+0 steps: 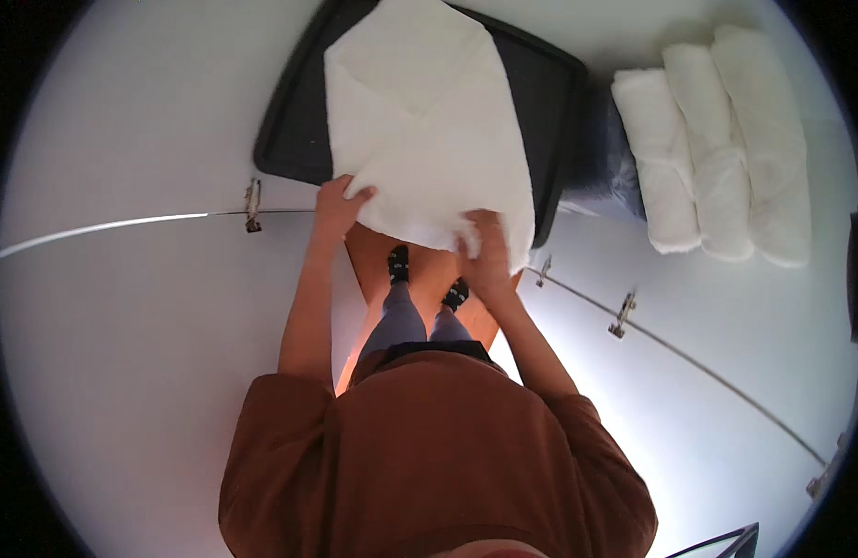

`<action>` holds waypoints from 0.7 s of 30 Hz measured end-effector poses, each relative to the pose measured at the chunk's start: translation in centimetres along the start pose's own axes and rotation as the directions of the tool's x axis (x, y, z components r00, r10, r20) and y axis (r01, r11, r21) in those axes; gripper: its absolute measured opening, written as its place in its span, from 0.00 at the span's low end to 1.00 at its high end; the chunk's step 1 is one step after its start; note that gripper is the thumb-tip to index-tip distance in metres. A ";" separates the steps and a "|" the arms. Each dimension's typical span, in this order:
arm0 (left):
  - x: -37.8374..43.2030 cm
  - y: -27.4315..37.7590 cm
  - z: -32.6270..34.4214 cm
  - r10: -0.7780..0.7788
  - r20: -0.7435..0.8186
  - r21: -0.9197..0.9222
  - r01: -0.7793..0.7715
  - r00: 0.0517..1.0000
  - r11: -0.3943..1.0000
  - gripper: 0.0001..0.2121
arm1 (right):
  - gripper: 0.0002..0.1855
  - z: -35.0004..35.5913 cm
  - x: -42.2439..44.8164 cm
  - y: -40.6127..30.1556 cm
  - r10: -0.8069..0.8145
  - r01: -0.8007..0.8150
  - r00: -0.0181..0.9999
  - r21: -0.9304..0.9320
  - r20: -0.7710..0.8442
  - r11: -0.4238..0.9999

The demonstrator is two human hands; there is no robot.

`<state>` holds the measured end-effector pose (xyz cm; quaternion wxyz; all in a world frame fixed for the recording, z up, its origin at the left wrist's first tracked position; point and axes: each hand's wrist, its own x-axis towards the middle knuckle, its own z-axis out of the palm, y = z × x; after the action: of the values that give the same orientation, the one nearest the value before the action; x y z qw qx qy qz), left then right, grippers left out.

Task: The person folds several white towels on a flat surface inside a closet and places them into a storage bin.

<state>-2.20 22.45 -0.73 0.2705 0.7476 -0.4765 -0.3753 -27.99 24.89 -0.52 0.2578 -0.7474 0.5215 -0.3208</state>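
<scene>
A white fabric towel lies over a black tray, its far end folded into a point and its near edge hanging past the tray towards me. My left hand is at the towel's near left corner, thumb on top of the fabric; the fingers are partly hidden at the edge. Near the right part of the same edge is my right hand, blurred, with its fingers at the cloth. Whether it grips the fabric is unclear.
Several rolled white towels lie side by side at the right, next to a dark plastic-like bundle. Metal clips sit along the white surface's front edge. My socked feet show below.
</scene>
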 end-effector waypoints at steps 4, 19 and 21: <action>0.0 -0.1 0.2 -0.118 0.064 -0.076 0.123 0.991 0.989 0.16 | 0.31 -5.0 -6.4 5.6 0.516 -0.512 0.842 0.071 -0.158 0.856; 0.6 -1.1 1.2 0.022 -0.060 0.090 -0.017 0.998 0.996 0.20 | 0.05 -9.9 -11.9 8.4 0.625 -0.532 0.747 -0.360 0.227 0.766; 0.3 -0.8 1.2 -0.059 0.011 -0.016 0.059 0.998 0.998 0.22 | 0.08 -10.2 -11.1 8.3 0.492 -0.407 0.835 -0.327 0.246 0.853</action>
<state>-2.67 22.39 -2.08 0.2630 0.7571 -0.4526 -0.3909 -43.54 32.19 -2.07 0.3070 -0.6717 0.6722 -0.0532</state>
